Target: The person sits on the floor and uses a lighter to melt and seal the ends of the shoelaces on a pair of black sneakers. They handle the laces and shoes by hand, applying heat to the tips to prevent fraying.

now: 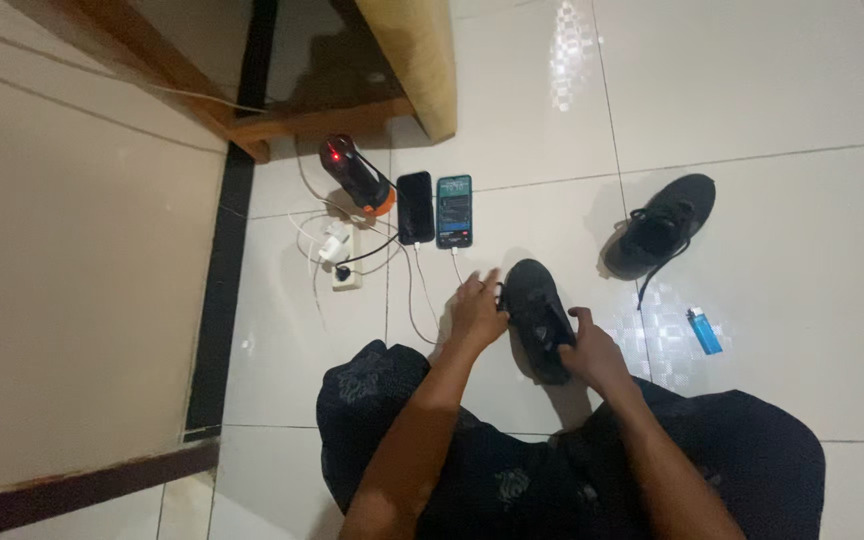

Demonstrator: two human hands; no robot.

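A black sneaker [535,312] lies on the white tiled floor in front of my knees. My left hand [477,308] touches its left side near the laces, fingers spread. My right hand [595,352] grips its right side near the heel. A second black sneaker [664,225] lies apart to the upper right, one lace trailing toward me. A blue lighter [704,331] rests on the tile to the right of my right hand.
Two phones [415,207] [454,211] lie side by side, cabled to a white power strip [344,258]. A black and orange flashlight [355,176] with a red light lies beside them. A wooden frame [322,120] and a wall [72,280] stand at left.
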